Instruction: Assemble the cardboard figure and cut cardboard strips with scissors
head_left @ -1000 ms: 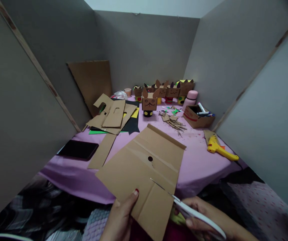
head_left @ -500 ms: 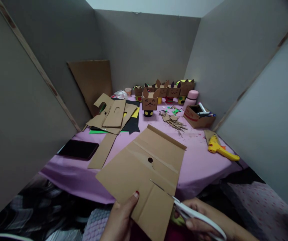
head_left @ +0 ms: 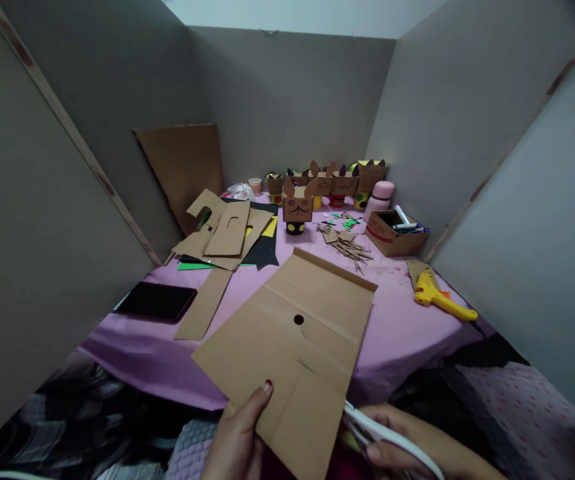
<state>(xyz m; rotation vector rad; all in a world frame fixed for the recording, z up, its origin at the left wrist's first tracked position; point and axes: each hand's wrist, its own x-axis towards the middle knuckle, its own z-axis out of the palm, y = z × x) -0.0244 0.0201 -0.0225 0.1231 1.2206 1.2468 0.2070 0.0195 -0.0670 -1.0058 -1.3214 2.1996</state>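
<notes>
The pink-covered surface [head_left: 397,327] is spreading out ahead, bearing a pile of cut cardboard [head_left: 227,230] at the left, a black phone [head_left: 156,301] nearer and a yellow glue gun [head_left: 437,298] at the right. Both forearms are reaching up from the bottom of the view. The left hand [head_left: 240,427] is slanting inward, its grip clamping the near left edge of a cardboard sheet [head_left: 287,313], thumb lying flat on top and fingers passing underneath. The right hand [head_left: 405,420] is turning in from the other side, its grip closing around the white handles of the scissors [head_left: 392,437]; I cannot tell whether the blades are standing apart. The sheet is tilting over the surface's near edge, showing plain brown, with a narrow flap folding up along its far edge, paler bands crossing it, creases running near the thumb and a round dark spot [head_left: 298,320] sitting around its middle. Compared with half a second ago, the sheet's far right corner is sitting slightly farther right, the scissors are lying a little lower, and a fine line is showing where the long upper blade was lying across the cardboard.
</notes>
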